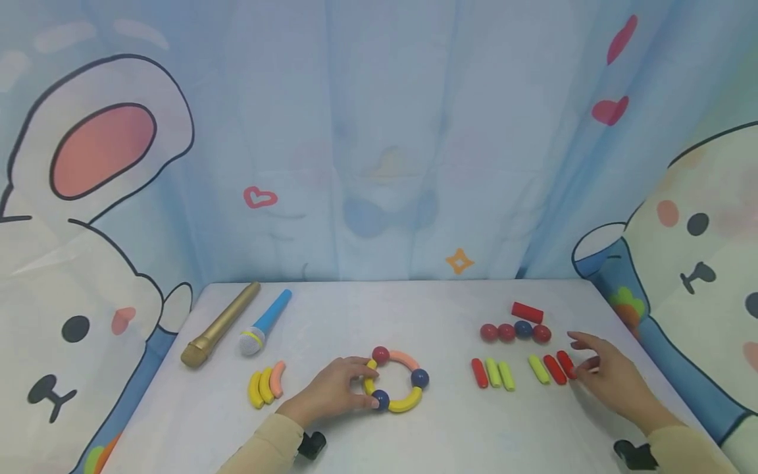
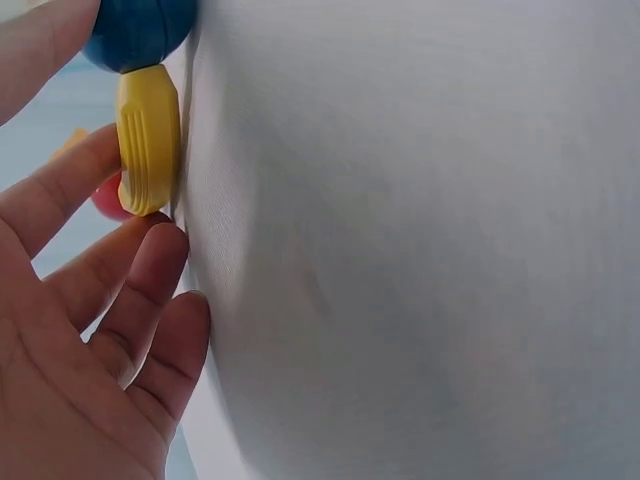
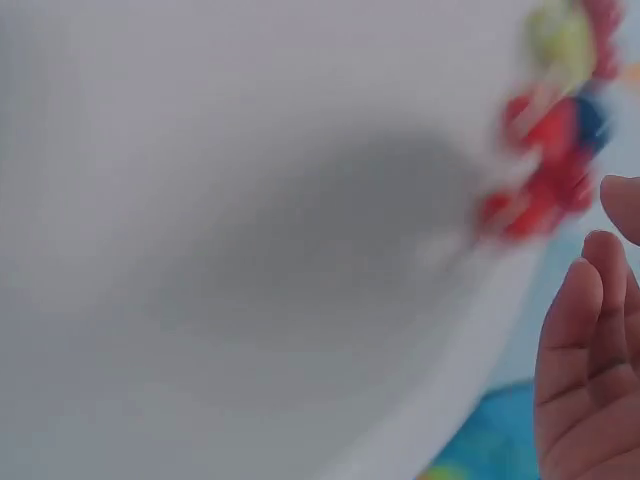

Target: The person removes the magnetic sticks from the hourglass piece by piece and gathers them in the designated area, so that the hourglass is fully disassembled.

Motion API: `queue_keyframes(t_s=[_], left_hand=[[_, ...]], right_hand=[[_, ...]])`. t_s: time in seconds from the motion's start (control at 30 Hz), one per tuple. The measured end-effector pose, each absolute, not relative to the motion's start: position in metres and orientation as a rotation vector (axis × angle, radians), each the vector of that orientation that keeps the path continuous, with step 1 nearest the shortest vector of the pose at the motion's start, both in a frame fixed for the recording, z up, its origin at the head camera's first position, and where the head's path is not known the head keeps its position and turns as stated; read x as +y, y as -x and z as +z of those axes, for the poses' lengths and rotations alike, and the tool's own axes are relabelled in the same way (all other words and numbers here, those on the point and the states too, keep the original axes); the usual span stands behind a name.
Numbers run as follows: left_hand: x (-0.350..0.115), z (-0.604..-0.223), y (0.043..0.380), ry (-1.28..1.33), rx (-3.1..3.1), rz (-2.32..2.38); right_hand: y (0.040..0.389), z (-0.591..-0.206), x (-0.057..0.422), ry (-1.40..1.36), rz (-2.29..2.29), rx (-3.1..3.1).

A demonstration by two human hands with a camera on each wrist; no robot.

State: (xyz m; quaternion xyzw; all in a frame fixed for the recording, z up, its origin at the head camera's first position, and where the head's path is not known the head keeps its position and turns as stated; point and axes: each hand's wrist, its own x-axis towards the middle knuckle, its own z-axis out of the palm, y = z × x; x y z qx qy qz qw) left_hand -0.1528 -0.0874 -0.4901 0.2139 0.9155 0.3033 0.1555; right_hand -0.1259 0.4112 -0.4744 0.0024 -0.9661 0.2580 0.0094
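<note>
On the white table, a ring of curved rods and balls (image 1: pixel 405 403) lies below the centre of the head view. It joins yellow and pink curved rods with blue and red balls. My left hand (image 1: pixel 334 390) holds its left side, thumb at a blue ball (image 2: pixel 140 30) and a finger against a yellow curved rod (image 2: pixel 150 140). To the right, my right hand (image 1: pixel 612 375) hovers with parted fingers beside the red straight rods (image 1: pixel 555 370), holding nothing. Blur in the right wrist view hides the details of the pieces near that hand (image 3: pixel 590 350).
Spare curved rods (image 1: pixel 266 385) lie left of my left hand. Behind them are a gold microphone (image 1: pixel 219 326) and a blue one (image 1: pixel 266 322). Several balls (image 1: pixel 515 332), a red rod (image 1: pixel 527 313) and yellow-green rods (image 1: pixel 499 374) lie at the right. A patterned curtain (image 1: pixel 391 131) hangs behind.
</note>
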Motion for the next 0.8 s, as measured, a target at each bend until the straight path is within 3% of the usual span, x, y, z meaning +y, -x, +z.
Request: queue_keyframes(t_s=[0.23, 0.43, 0.57, 0.8], left_hand=[[-0.089, -0.489, 0.150, -0.620, 2.638, 0.851], [-0.087, -0.491, 0.148, -0.646, 2.689, 0.798], [-0.088, -0.492, 0.147, -0.671, 2.704, 0.780], [-0.092, -0.489, 0.146, -0.735, 2.687, 0.774]], right_hand=[[0.134, -0.449, 0.297, -0.329, 1.024, -3.045], [0.137, -0.460, 0.213, -0.637, 1.043, -3.126], [0.139, -0.472, 0.188, -0.683, 0.881, -3.135], [0.149, -0.484, 0.174, -0.492, 0.753, -3.128]])
